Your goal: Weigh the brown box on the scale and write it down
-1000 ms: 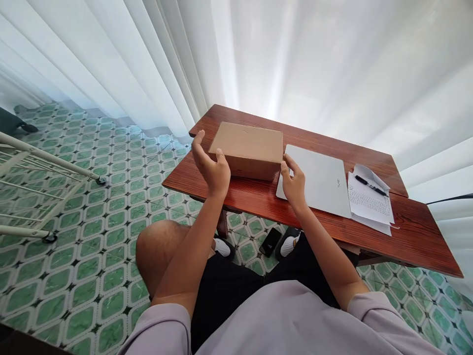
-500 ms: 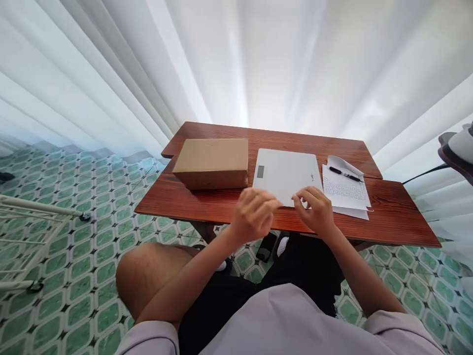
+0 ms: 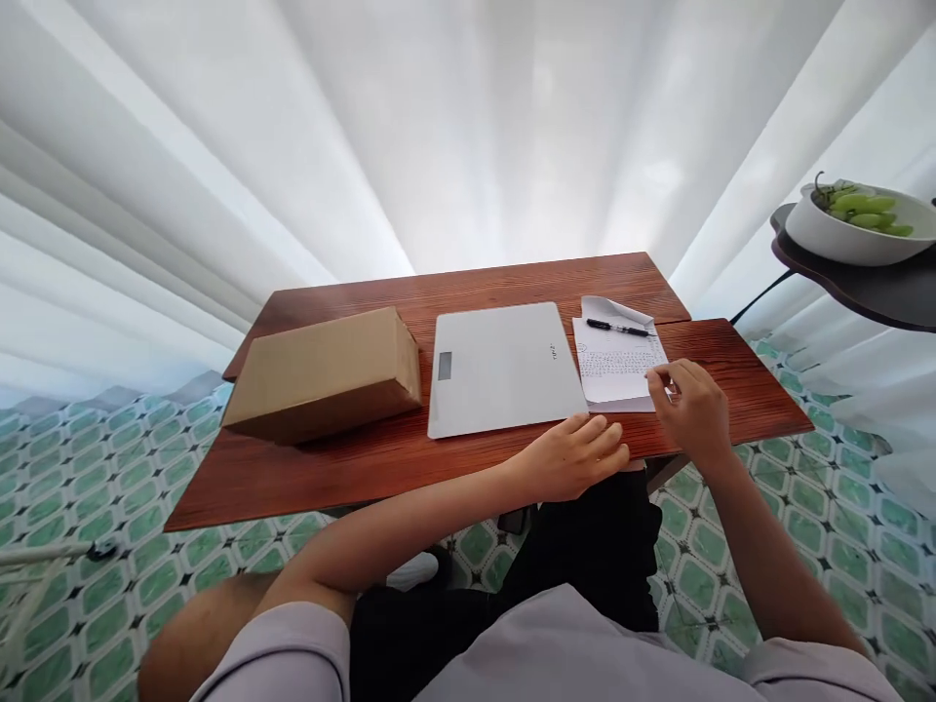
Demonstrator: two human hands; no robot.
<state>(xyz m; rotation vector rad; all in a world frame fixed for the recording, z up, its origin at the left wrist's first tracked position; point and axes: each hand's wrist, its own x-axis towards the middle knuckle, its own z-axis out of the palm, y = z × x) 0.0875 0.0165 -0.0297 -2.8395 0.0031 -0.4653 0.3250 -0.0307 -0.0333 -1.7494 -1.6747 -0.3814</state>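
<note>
My left hand (image 3: 574, 456) is palm down at the table's front edge, fingers spread, just below the near right corner of a white flat digital scale (image 3: 504, 370). The scale has a small grey display on its left side. My right hand (image 3: 694, 409) hovers over the right edge of several white paper sheets, thumb and forefinger curled together in a pinch. What lies between those fingertips, if anything, I cannot make out. The top sheet (image 3: 606, 366) carries handwriting, and a black pen (image 3: 618, 328) rests across its upper part. A folded-over sheet shows behind it.
A closed brown cardboard box (image 3: 322, 370) stands left of the scale on the reddish wooden table (image 3: 366, 476). At the right, a white bowl (image 3: 848, 237) of green grapes sits on a dark raised shelf (image 3: 870, 292). White curtains hang behind; a white rack (image 3: 44, 556) is at the lower left.
The view has turned to the right, bringing the grape bowl into sight. My left hand has moved right and its fingers have spread. My right hand has shifted from the scale to the papers' right edge.
</note>
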